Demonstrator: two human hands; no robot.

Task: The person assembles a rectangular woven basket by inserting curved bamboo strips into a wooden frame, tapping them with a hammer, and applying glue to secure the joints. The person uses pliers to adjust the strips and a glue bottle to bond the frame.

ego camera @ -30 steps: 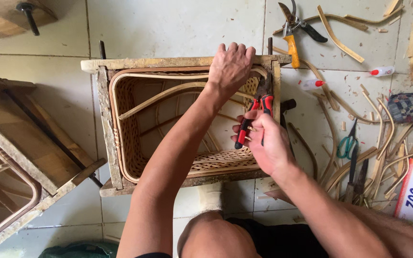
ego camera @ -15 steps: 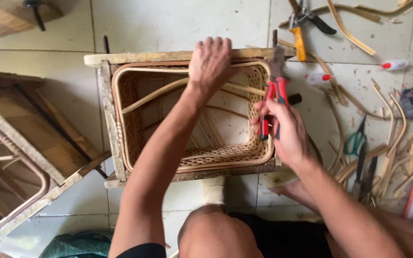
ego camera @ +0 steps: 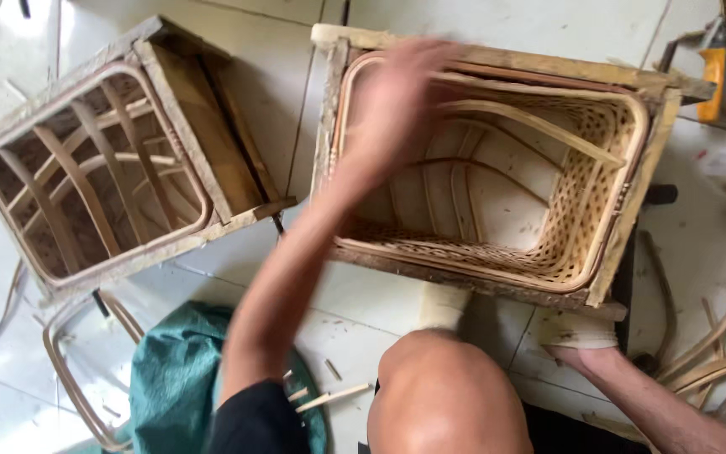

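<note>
We see the left hand (ego camera: 397, 101) blurred over the near-left corner of the wicker basket (ego camera: 581, 227), fingers spread and loose, grasping nothing we can make out; whether it touches the rim we cannot tell. The right hand is out of view past the lower right edge, only its forearm (ego camera: 649, 403) showing, so its state cannot be told. The basket sits inside a wooden frame (ego camera: 497, 59) on the tiled floor (ego camera: 237, 34), woven up its sides, with bent cane ribs crossing its hollow and nothing loose lying in it. To the left, near the floor's upper left corner, a second wooden frame (ego camera: 186, 92) holds only bare cane ribs. A green cloth (ego camera: 170, 378) lies by the knee (ego camera: 447, 395).
</note>
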